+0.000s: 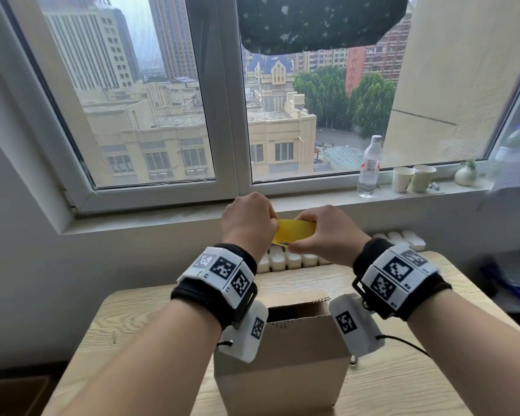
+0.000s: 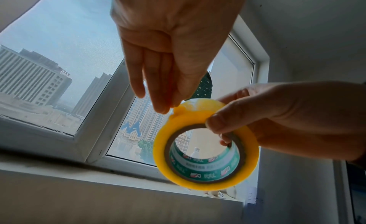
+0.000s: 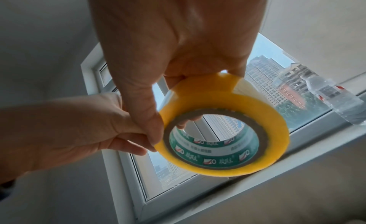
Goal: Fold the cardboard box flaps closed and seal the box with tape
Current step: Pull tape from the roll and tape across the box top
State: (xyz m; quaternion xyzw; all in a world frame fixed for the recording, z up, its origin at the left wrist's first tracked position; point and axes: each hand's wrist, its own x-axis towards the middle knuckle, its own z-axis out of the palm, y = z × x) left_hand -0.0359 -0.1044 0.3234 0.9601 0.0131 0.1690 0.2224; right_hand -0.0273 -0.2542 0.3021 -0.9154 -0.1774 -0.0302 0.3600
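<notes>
A yellow tape roll (image 1: 294,232) is held up in front of the window sill by both hands. My right hand (image 1: 327,232) grips the roll (image 3: 277,133), thumb on its side face and fingers through the green-printed core (image 3: 210,160). My left hand (image 1: 248,223) reaches its fingertips (image 2: 168,108) to the top of the roll (image 2: 198,116) and pinches a small lifted tab of tape there. Below my wrists the brown cardboard box (image 1: 282,355) stands on the wooden table (image 1: 403,385). Its near side faces me, the top shows a dark opening and the far flap stands up.
On the sill at the right stand a clear water bottle (image 1: 370,166), two paper cups (image 1: 412,178) and a small white vase (image 1: 466,175). A white radiator (image 1: 291,259) runs under the sill behind the table. Another cardboard box (image 1: 15,391) sits at the lower left.
</notes>
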